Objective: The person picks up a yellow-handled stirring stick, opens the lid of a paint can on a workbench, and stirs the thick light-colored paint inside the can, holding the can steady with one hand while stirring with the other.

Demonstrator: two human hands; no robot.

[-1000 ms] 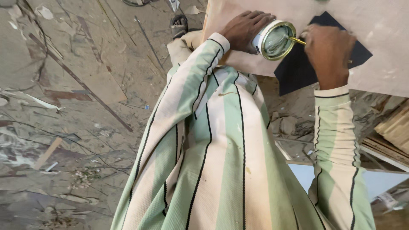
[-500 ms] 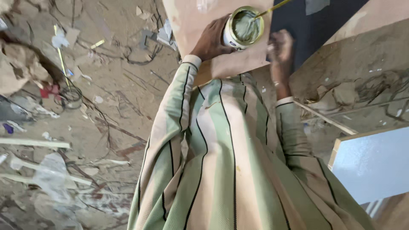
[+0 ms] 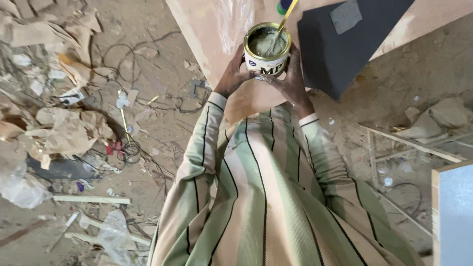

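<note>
Since half a second ago the right hand has come off the stick and joined the left hand, so both now wrap curled fingers around the open tin at top centre of the frame, likely to steady it above the pale board. Inside sits a thick grey-green paste, with a yellow stick left leaning in it toward the upper right, beside a dark sheet.

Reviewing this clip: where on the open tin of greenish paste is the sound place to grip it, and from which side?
Grip the tin by its round side wall, from both flanks, as the left hand and right hand do here. It stands upright and lidless, paste near the rim, with a stick leaning out the top, so coming from above is likely messy.
</note>
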